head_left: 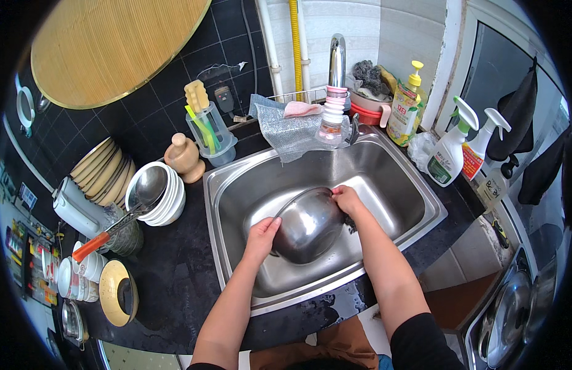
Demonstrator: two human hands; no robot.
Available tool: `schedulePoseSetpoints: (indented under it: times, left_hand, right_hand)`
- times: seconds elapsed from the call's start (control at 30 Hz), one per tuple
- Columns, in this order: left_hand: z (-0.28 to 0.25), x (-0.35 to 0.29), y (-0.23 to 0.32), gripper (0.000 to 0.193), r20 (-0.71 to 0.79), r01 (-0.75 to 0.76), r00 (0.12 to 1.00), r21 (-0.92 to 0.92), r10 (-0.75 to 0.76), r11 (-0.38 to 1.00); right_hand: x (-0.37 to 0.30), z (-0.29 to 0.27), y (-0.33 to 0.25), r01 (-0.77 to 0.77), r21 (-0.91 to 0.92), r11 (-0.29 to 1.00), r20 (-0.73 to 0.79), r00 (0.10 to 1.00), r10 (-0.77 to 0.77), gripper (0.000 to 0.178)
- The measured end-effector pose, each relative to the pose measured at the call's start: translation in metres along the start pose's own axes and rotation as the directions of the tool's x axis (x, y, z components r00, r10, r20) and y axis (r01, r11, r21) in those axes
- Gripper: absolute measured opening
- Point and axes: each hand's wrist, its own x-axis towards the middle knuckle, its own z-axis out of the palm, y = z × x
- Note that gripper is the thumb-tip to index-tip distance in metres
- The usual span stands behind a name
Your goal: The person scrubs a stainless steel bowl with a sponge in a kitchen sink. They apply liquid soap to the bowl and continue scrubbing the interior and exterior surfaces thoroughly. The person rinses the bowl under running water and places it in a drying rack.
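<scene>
A shiny stainless steel bowl [307, 227] is tilted inside the metal sink [388, 179], its rounded outside toward me. My left hand [262, 237] grips its left edge, thumb on the near side and the other fingers mostly hidden behind. At the upper right of the rim, my right hand [346, 200] is closed on the same bowl. Just below that hand, a bit of dark scrubber [350, 223] shows past the bowl's edge; whether my fingers hold it is hidden. The faucet [336, 68] rises behind the sink, with a pink and white spout end.
Left on the black counter [175, 277] are stacked white bowls [174, 200], a ladle [150, 188], a yellow bowl [113, 308] and a wooden mortar [183, 161]. To the right stand a dish soap bottle [402, 114] and spray bottles [447, 154]. A grey cloth [277, 126] hangs over the back rim.
</scene>
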Motion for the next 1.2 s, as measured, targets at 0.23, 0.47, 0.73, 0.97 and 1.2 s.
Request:
schedulePoseSetpoints:
  times: [0.23, 0.47, 0.73, 0.97, 1.2]
  left_hand:
    - [-0.001, -0.001, 0.012, 0.023, -0.123, -0.009, 0.992, -0.064, 0.001, 0.998]
    - [0.001, -0.005, 0.02, 0.023, -0.153, -0.004, 0.988, -0.023, 0.001, 1.0]
    - [0.004, -0.003, 0.02, 0.021, -0.043, 0.045, 0.998, -0.033, -0.047, 0.998]
    - [0.006, -0.002, 0.012, 0.023, 0.081, 0.016, 0.997, -0.053, -0.012, 0.998]
    - [0.004, 0.002, -0.005, 0.03, 0.064, 0.05, 0.996, 0.081, -0.055, 0.995]
  right_hand:
    - [-0.02, 0.015, -0.023, 0.19, 0.057, 0.98, -0.058, 0.981, -0.186, 0.022]
    - [-0.1, 0.055, -0.101, 0.78, -0.01, 0.625, 0.237, 0.61, -0.756, 0.022]
    - [-0.085, 0.026, -0.091, 0.726, -0.402, 0.559, 0.189, 0.663, -0.725, 0.025]
    - [-0.066, 0.018, -0.082, 0.495, -0.541, 0.68, 0.027, 0.818, -0.574, 0.015]
    - [-0.026, -0.016, -0.04, 0.012, -0.355, 0.935, -0.233, 0.967, -0.101, 0.02]
